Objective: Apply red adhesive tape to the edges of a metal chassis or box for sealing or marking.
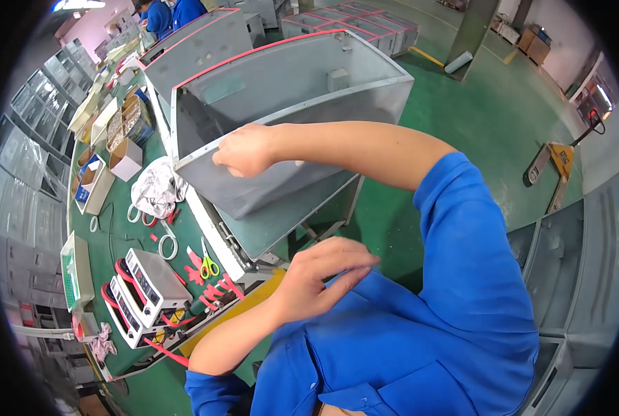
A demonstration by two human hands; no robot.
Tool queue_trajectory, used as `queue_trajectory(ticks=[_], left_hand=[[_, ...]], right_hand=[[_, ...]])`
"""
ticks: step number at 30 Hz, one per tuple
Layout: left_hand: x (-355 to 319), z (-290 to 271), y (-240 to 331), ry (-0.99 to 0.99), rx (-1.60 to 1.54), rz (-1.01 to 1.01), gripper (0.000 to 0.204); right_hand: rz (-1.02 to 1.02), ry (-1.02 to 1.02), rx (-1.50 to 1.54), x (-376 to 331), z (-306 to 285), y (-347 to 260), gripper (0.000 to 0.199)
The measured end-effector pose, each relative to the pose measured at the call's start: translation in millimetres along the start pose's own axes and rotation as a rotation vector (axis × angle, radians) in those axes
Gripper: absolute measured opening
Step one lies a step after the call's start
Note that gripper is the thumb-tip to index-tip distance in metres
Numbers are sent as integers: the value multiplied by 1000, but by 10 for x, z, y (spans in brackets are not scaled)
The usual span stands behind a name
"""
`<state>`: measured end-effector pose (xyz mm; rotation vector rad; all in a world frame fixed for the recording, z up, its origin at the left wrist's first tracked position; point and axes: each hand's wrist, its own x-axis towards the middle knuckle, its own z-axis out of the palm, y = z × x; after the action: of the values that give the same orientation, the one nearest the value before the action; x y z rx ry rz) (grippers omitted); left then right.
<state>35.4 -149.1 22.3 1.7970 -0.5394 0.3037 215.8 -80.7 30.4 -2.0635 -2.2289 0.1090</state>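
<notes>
A large grey sheet-metal box (281,170), open at the top, stands tilted at the bench edge with red tape along its far rim. My right hand (248,150) lies over the near rim close to the left corner. Its fingers are curled closed, and what they hold, if anything, is hidden. In front of my body hovers my left hand (327,277), with fingers stretched out and the thumb near them. I see nothing in it, and it is apart from the box.
On the green bench (125,215) at left are power units (146,298) with red cables, yellow-green scissors (209,267), tape rolls (168,247) and parts bins (125,159). More metal boxes (351,24) stand behind. Co-workers (160,17) are far left, a pallet jack (555,166) right.
</notes>
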Motion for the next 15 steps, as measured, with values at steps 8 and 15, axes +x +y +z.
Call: queue_trajectory(ticks=[8,15], left_hand=[[212,315,-445,129,-462,-323,37],[173,257,-508,40,-724,-375,18]], right_hand=[[-84,227,95,430,-282,-101,28],[-90,318,129,616,-399,-66,27]])
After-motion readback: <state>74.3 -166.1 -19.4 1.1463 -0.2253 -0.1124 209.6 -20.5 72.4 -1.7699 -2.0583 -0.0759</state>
